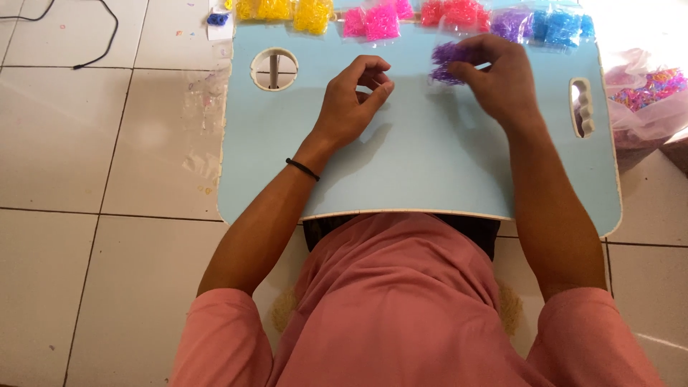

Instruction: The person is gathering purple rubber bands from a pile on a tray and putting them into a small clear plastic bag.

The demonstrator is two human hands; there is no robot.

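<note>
Presently, the person sits on a tiled floor (107,143) with a light blue lap tray (430,158) drawn in against the body, so both forearms can rest across it at a comfortable working reach. The right hand (502,82) sits toward the far right of the tray, its fingers curled and pinching a small clump of purple elastic bands (446,61) at the clump's right side; the grip looks meant to hold the loose pile steady. The clump rests at or just above the tray surface, near the far edge, just near of the row of bags. It appears as a tangled, translucent violet mass of many tiny loops, loosely packed, with no clear shape; single bands cannot be told apart. The left hand (355,100) lies near the tray's middle, left of the clump and apart from it, thumb and forefinger brought close together in a pinch. Whether anything sits between those fingertips cannot be told. A thin black band (302,169) circles the left wrist. Along the far edge, small clear bags are laid out sorted by colour: yellow bags (287,11), pink bags (376,21), red bags (455,13), then purple and blue bags (548,25), set in a row within easy reach. A round cup hole (274,68) opens at the far left of the tray, and a handle slot (582,107) at its right. Beyond the right edge, a clear sack of mixed-colour bands (652,89) rests on the floor.
</note>
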